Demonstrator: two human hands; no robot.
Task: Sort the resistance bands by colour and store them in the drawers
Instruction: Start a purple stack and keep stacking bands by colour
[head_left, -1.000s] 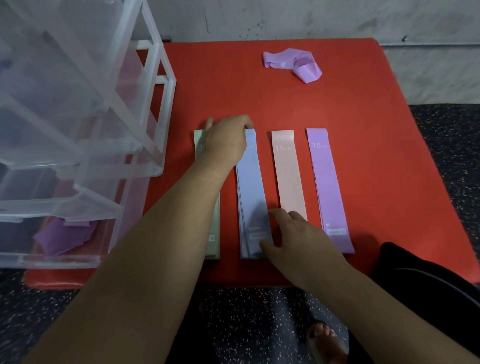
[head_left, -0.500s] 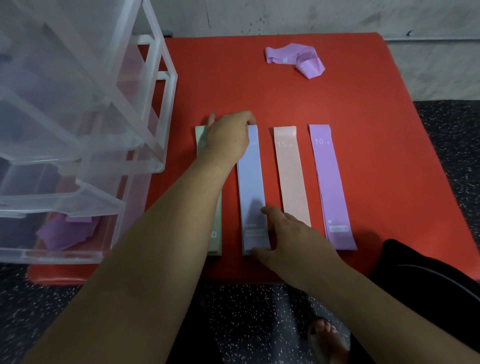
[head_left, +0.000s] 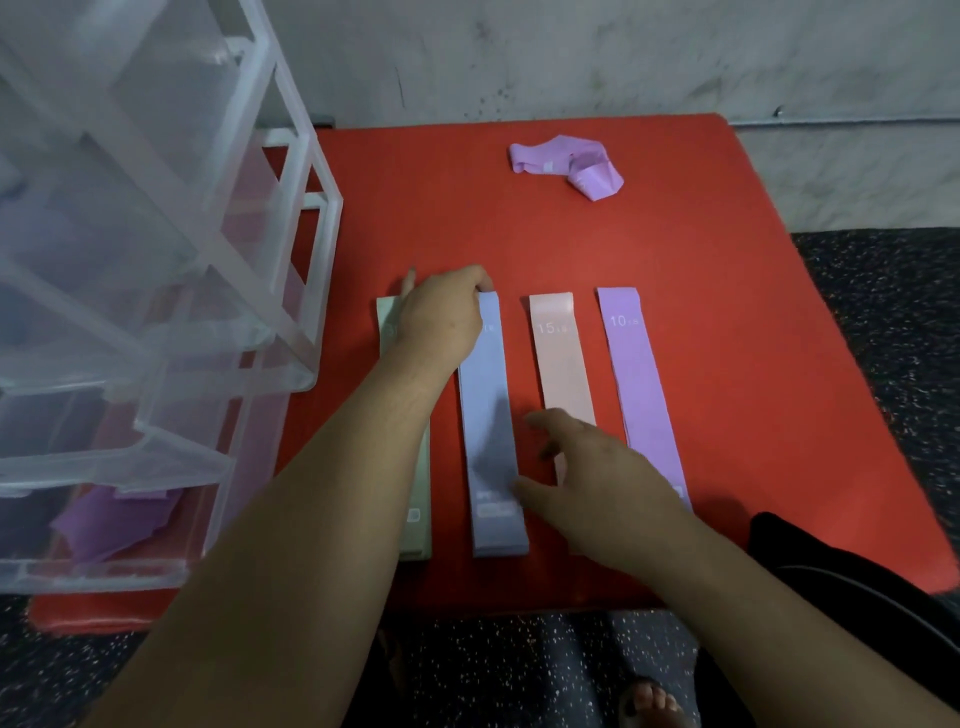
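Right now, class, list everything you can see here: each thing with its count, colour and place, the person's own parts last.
Mat: 1, red, on the speckled floor.
Drawer unit: 1, clear plastic, left on the mat.
Stored band: 1, purple, bottom drawer.
Crumpled band: 1, lilac, far end of the mat.
Flat bands: 4 side by side; green band, blue band, pink band, purple band.
Left hand: on the blue band's far end.
Right hand: open, at its near end.
Foot: 1, bottom edge.
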